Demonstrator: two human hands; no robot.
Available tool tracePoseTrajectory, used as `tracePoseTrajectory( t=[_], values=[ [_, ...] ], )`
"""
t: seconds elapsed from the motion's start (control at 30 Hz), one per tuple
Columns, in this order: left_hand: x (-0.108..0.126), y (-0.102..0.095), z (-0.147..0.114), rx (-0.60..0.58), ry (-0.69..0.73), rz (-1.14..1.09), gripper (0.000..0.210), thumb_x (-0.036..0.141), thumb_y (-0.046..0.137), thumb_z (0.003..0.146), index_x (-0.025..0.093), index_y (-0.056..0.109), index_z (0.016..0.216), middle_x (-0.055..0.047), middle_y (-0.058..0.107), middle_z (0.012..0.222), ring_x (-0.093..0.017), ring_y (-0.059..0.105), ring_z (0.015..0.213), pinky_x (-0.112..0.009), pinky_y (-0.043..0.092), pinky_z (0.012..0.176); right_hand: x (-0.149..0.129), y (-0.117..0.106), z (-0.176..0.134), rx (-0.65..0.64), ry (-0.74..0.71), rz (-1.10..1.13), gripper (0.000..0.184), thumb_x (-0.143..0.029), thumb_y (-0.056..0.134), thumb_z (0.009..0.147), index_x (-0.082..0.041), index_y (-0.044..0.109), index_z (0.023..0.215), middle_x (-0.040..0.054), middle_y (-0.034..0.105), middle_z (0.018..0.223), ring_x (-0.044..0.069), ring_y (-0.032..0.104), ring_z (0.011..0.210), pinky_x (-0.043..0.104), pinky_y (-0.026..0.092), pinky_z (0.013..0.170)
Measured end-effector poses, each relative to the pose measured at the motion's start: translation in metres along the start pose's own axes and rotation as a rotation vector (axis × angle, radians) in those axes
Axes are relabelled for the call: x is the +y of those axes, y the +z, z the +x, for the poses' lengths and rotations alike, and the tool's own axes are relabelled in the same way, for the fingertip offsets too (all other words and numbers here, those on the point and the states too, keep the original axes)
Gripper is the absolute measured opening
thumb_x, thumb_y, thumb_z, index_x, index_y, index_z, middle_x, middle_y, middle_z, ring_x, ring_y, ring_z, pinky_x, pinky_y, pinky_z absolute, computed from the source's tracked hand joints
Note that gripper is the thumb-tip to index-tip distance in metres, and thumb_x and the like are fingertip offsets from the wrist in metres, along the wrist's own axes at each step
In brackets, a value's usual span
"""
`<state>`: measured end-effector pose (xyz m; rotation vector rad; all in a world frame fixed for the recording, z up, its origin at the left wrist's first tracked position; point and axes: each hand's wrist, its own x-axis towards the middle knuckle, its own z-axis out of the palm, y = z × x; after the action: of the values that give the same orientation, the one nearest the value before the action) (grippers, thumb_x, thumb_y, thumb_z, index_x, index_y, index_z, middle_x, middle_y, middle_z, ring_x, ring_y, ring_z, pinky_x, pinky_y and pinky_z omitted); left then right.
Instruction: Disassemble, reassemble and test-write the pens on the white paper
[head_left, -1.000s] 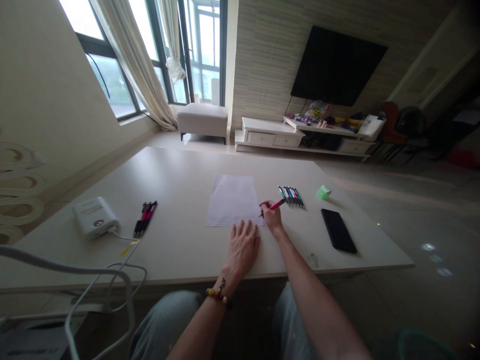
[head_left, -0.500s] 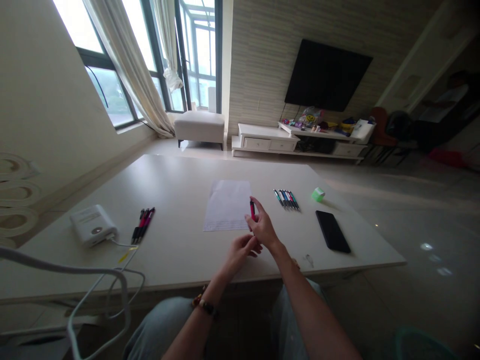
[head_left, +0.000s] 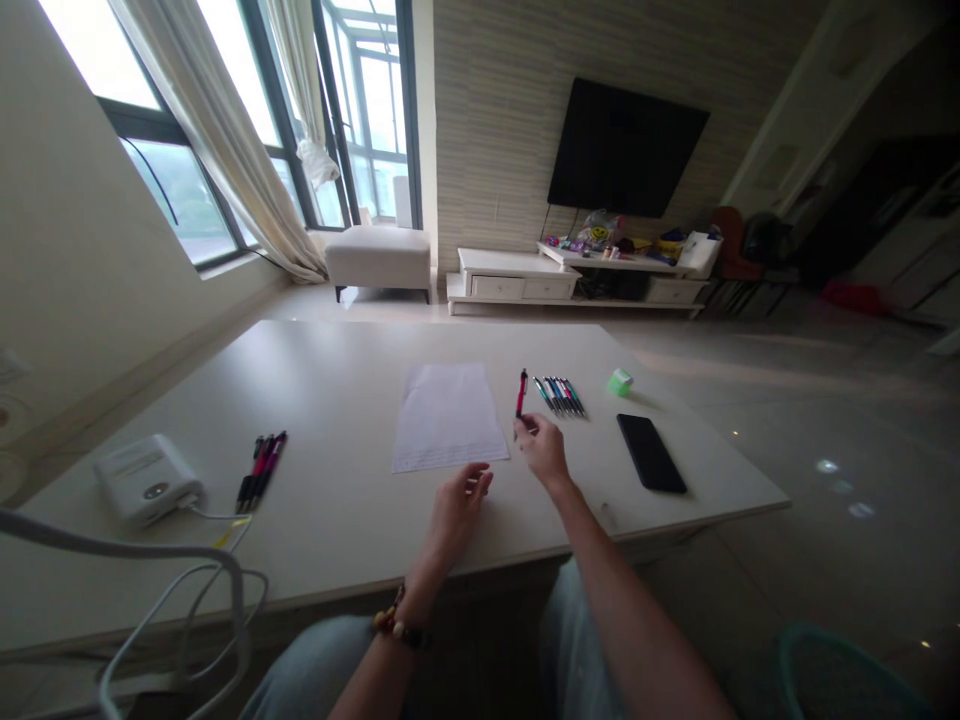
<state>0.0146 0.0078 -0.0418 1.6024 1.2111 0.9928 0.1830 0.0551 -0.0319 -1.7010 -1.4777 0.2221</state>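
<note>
While the right hand (head_left: 541, 446) is holding the red pen (head_left: 521, 393) upright in its fingers (head_left: 528, 424), the left hand (head_left: 453, 506) is curving loosely (seemingly empty); pen-handling appears in hand, next calling for care around the pens (head_left: 560, 397) lying right of those fingers.

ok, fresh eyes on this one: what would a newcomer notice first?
Probably the red pen in the person's right hand, just right of the white sheet on the pale table. Next, likely the big black screen, high on the far wall, and the bright windows at upper left.
</note>
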Motion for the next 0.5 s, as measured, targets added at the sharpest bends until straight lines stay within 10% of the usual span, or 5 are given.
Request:
tracePoseTrajectory(
  t=[0.5],
  values=[
    [-0.010,-0.086,-0.020,0.165,-0.036,0.371,0.028,0.038,0.045,0.084,0.021,0.064,0.096,-0.004,0.071,0.081,-0.018,0.067,0.071,-0.028,0.050,0.067,0.078,0.023,0.064,0.117,0.005,-0.387,0.025,-0.019,0.045,0.084,-0.010,0.067,0.091,0.0161,0.062,0.089,0.022,0.056,0.085,0.032,0.041,0.078]
  ],
)
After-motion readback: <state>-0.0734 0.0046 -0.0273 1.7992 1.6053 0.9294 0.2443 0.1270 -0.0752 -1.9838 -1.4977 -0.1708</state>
